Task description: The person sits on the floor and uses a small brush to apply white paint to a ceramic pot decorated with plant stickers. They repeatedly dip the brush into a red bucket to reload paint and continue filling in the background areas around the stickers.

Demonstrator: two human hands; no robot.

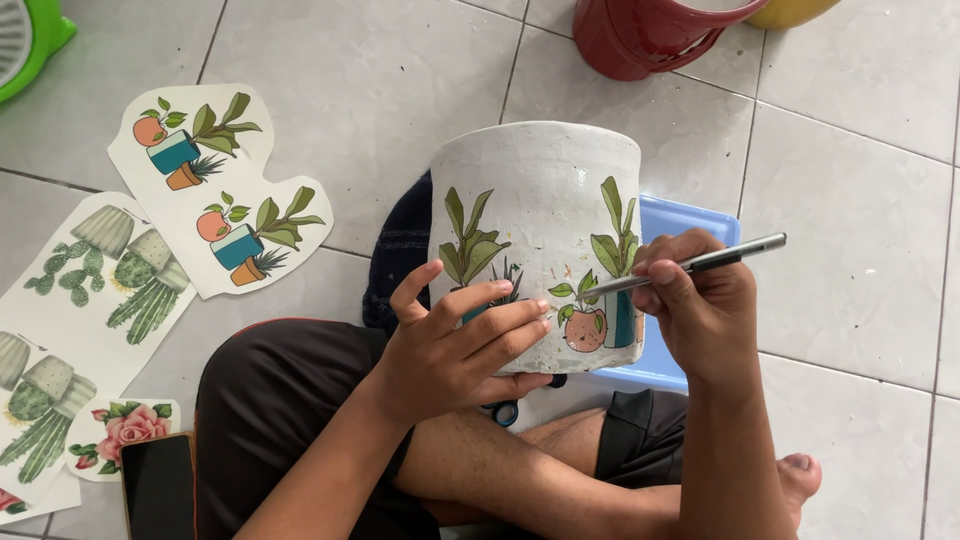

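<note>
White, rough-looking plant pot (535, 190) sat tipped on its side in the person's lap, mouth facing away from the camera, base twd the body. Its wall carried cut-out pics: green leafy plants, a teal pot and a round orange fruit motif (585, 328).

Left hand (455, 345) cupped the pot's near side from below/left, fingers (500, 320) laid across the wall w/ tips pressed on the paper just left of the fruit motif; index was bent up, thumb underneath. Fingers were close together, not spread.

Right hand (700, 305) was closed around a slim grey tool (690, 264) (pen or brush, couldn't tell which), pinched btwn thumb and fingers. Its tip touched the pot wall just above the fruit motif, shaft slanting up to the right past the hand.

Behind the pot: a light blue plastic piece (690, 225) on the floor, and a dark knitted cloth (400, 250) at the pot's left edge. Scissor handles (505, 410) peeked out under the left hand, btwn the legs.

On the grey tiled floor (360, 80), left side, lay paper sheets: one w/ two potted-plant cut-outs (215, 185), a longer one w/ cactus pics (90, 290), a small rose cut-out (125, 430). A dark phone (158, 485) lay beside the rose, touching the person's dark shorts (280, 400). Top edge: a red pot (650, 35), a yellow one (790, 10) beside it, and a green fan-like thing (25, 40) at top left, all well apart from the hands.
</note>
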